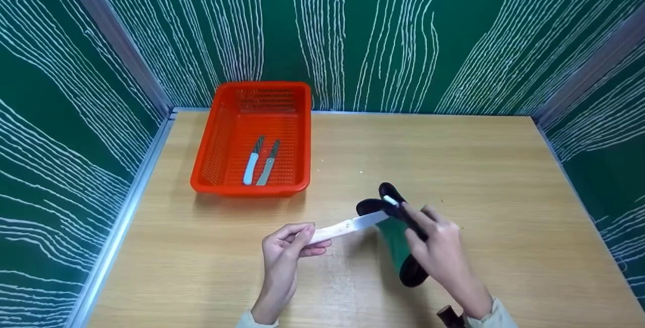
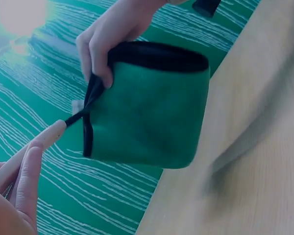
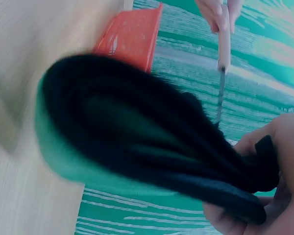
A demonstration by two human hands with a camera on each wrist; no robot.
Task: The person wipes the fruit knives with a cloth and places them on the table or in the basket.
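My left hand (image 1: 287, 257) grips the pale handle of a knife (image 1: 330, 232), whose blade points right. In my right hand (image 1: 446, 252) is a green pouch with black trim (image 2: 147, 115), pinched along its black edge. The blade's tip end overlaps the black trim near a small white tag (image 1: 390, 200). From the right wrist view, the mouth of the pouch gapes and the blade (image 3: 221, 98) stands behind the trim. The pouch is held up over the table in the left wrist view.
A red plastic basket (image 1: 301, 177) stands at the back left of the wooden table (image 1: 453, 156). Two knives, one with a light-blue handle (image 1: 250, 169) and one with a greyish handle (image 1: 265, 172), lie in it. Green walls with white lines surround the table.
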